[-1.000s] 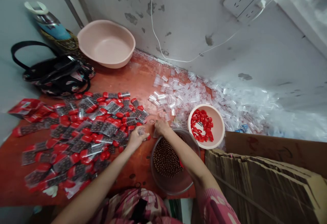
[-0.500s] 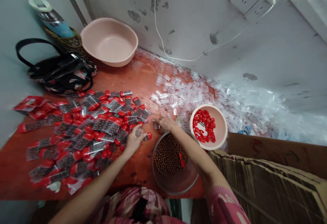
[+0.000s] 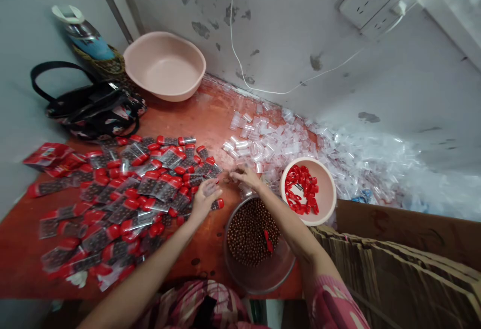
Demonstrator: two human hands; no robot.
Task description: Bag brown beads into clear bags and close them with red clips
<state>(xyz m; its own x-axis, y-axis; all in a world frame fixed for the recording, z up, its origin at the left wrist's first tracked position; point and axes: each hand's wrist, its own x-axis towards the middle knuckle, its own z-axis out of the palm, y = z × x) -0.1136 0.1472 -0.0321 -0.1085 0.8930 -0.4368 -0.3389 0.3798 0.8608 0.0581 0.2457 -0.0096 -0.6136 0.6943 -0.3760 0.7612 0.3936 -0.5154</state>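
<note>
My left hand [image 3: 204, 200] is at the right edge of a heap of filled clear packs with red caps [image 3: 165, 186]. Its fingers are curled round what looks like a small clear plastic case, partly hidden by them. Just to the right, my right hand [image 3: 246, 177] is closed, thumb and fingers together, its fingertips close to the left hand. Whatever is in that pinch is too small and blurred to name. Below the right forearm stands a clear bowl [image 3: 259, 286] of brown beads [image 3: 248, 239], with a red spoon-like scoop [image 3: 268, 241] lying on them.
Empty clear plastic cases [image 3: 278, 141] spread along the wall. A pale bowl [image 3: 330, 189] holds red caps [image 3: 300, 181]. Folded cardboard [image 3: 376, 264] stands at the right. A pink basin [image 3: 165, 66], a black handbag [image 3: 93, 111] and a thermos flask [image 3: 88, 38] occupy the back left.
My right hand has risen slightly away from the table by the bowl, its fingers moving closer to my left hand. The whole view has shifted a little.
</note>
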